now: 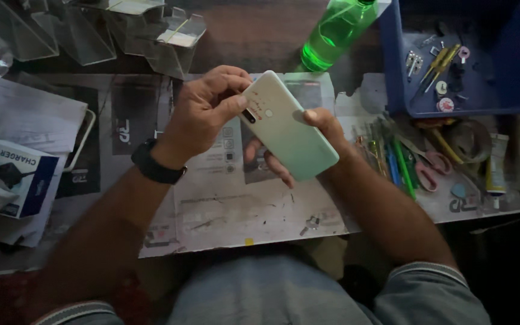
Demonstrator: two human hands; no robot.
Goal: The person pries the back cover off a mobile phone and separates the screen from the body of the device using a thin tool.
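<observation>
Holding the mint-green phone back-side up between both hands, above the worn paper mat — this looks like the inspection and grip stage, before any opening of the case. My left hand is curled over the top corner, thumb pressed flat beside the camera strip, the other fingers wrapped behind the top edge. My right hand cradles it from underneath: thumb tip on the right long edge, fingers showing below the lower edge. Both hands are closed on the phone; neither is free. I can't tell whether a seam has lifted anywhere — the back looks flush from here, apart from reddish specks near my left thumb. My read: the next move needs a thin tool, and that means letting go with one hand while the other keeps the phone steady. Tools lie past my right wrist — pens and a green-handled driver, pink-handled scissors, a tube. Beyond my right fingertips sits the blue bin with small parts, and a green bottle stands just past the phone's top. Off my left wrist: a black watch and a white-and-blue box. Small screw on the mat near my right forearm — careful not to knock it off.
</observation>
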